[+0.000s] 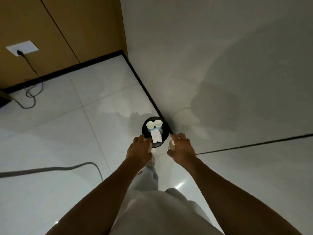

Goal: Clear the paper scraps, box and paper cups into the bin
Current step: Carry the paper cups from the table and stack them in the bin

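A round black bin [145, 131] stands on the tiled floor [67, 133] against the wall, holding two white paper cups [150, 125] and one white box [156, 136]. A third cup [171, 144] — white — sits in the right hand [182, 146], fingers curled round it. The left hand [139, 148] reaches over the bin's rim; its finger state cannot be told.

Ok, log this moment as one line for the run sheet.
bin: two paper cups and box inside | right hand: holds third cup beside bin | left hand: at bin rim

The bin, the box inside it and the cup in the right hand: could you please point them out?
bin [145, 131]: head view, left rim.
box [156, 136]: head view, top face.
cup [171, 144]: head view, side wall.
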Demonstrator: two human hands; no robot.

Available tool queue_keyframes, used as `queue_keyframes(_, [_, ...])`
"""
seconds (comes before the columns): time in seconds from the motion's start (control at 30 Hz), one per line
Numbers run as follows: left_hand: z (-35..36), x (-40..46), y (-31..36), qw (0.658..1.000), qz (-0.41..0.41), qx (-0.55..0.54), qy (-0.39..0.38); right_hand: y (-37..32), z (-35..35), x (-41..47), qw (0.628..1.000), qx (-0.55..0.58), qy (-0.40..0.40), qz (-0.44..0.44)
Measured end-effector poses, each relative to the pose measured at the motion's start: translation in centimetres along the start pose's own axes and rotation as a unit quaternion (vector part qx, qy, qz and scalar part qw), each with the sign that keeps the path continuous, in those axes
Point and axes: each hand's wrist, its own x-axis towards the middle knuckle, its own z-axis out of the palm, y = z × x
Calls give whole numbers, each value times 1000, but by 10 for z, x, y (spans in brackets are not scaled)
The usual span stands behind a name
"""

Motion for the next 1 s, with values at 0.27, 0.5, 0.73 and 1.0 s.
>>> queue_keyframes(0.27, [-28, 108, -13, 998, -34, -18, 49, -9, -37, 116, 999, 11, -23, -37])
queue_keyframes(0.5, [11, 201, -33, 992, -81, -72, 59, 8, -12, 216, 998, 4, -46, -50])
queue_keyframes(0.73, [95, 285, -60, 986, -113, -104, 59, 44, 62, 303, 995, 0, -78, -68])
queue_keyframes(1.0, [180, 363, -107, 981, -138, -124, 65, 72, 142, 392, 995, 29, -78, -61])
